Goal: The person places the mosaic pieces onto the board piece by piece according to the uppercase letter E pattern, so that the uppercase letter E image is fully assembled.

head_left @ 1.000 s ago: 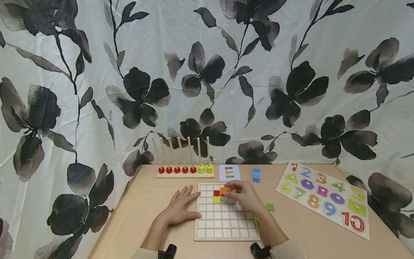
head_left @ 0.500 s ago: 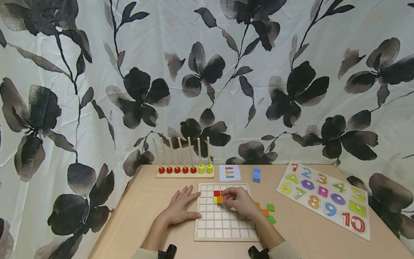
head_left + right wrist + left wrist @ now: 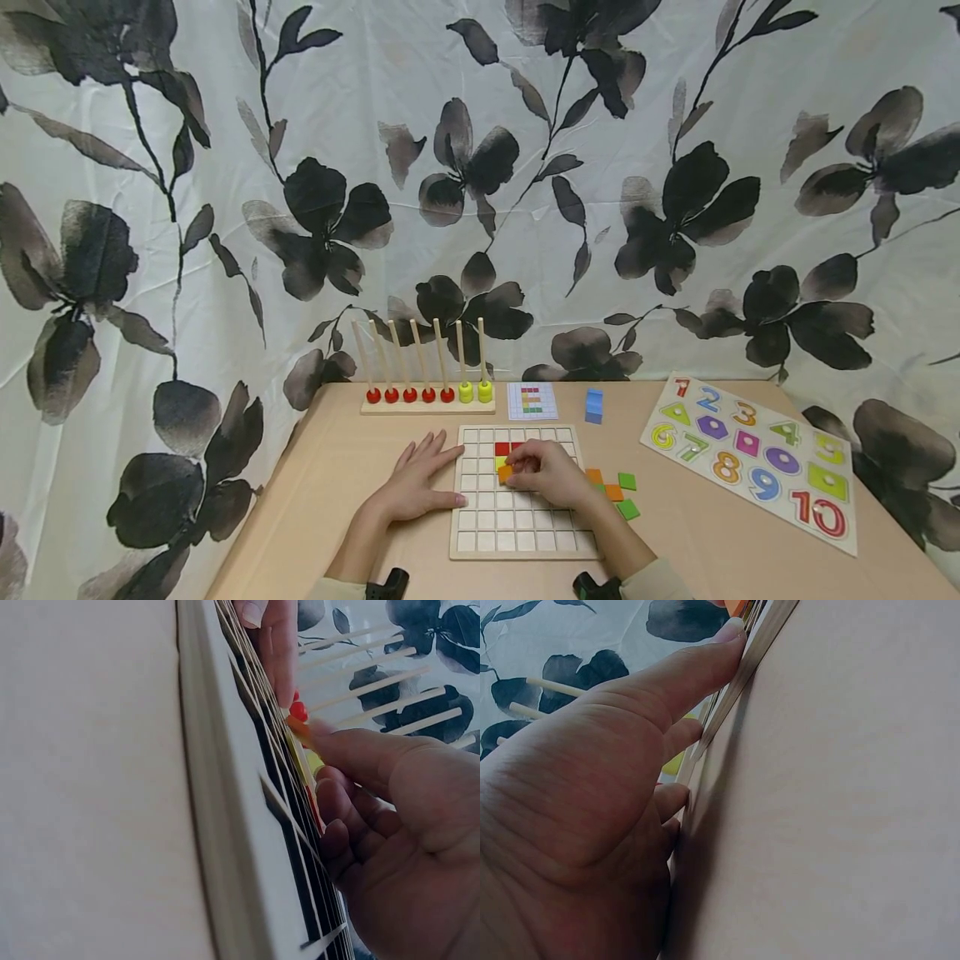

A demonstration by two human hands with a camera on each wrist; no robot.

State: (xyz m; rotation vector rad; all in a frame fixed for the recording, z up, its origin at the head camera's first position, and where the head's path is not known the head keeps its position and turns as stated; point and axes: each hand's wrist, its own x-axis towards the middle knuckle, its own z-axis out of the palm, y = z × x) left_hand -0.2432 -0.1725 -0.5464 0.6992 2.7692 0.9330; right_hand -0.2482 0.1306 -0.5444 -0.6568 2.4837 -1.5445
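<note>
My right hand [image 3: 551, 473] pinches a small orange square tile [image 3: 505, 474] between thumb and fingertips, low over the wooden grid board [image 3: 525, 533]. In the right wrist view the orange tile [image 3: 298, 727] is tilted, one edge at the grid. Just beyond it two red tiles [image 3: 502, 448] sit side by side in the grid, with a yellow tile [image 3: 499, 461] below the left one. My left hand [image 3: 416, 479] lies with fingers spread at the board's left side, its index finger and thumb touching the rim.
Loose green tiles [image 3: 627, 481] and orange tiles [image 3: 614, 492] lie right of the board. Behind stand a peg rack [image 3: 427, 407] with red and yellow beads, a pattern card [image 3: 533, 414] and blue blocks [image 3: 594, 406]. A number puzzle [image 3: 750, 450] lies at the right.
My right hand has brought the orange tile toward me and slightly left, from beside the red tile to below the yellow one. A second red tile now shows. The left hand stays put.
</note>
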